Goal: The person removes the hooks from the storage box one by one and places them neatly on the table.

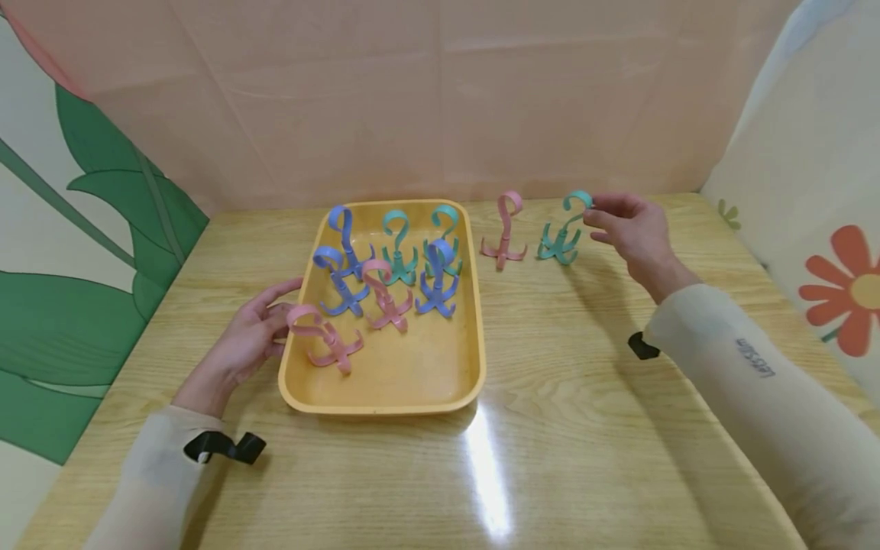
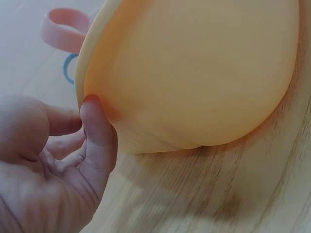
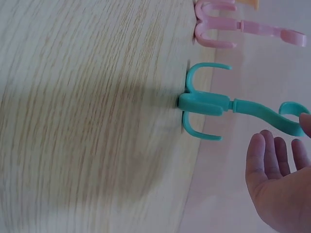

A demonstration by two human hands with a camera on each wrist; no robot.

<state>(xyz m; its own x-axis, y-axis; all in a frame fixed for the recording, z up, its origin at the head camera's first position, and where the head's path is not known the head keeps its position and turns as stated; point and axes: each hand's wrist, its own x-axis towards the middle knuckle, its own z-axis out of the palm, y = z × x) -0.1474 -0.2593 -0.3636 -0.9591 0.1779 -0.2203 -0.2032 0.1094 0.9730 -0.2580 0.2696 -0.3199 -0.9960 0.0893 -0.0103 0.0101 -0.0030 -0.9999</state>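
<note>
My right hand [image 1: 635, 229] pinches the curled top of a green four-prong hanger hook [image 1: 560, 243]. The hook is upright, its prongs low at the tabletop; the right wrist view shows the thumb at its curl and the other fingers [image 3: 265, 160] below it. Just left of it stands a pink hanger hook [image 1: 505, 237]. At the left side of a yellow tray [image 1: 385, 386], my left hand [image 1: 254, 336] holds the rim, its fingertips against the outer wall in the left wrist view. Inside the tray stand several blue, green and pink hooks, one pink hook [image 1: 333, 347] leaning over the left rim.
The wooden table [image 1: 564, 458] reaches back to a pink cloth backdrop [image 1: 440, 114]. Side panels carry green leaves [image 1: 48, 328] on the left and a red flower [image 1: 852, 290] on the right. Black straps [image 1: 223, 447] hang at both wrists.
</note>
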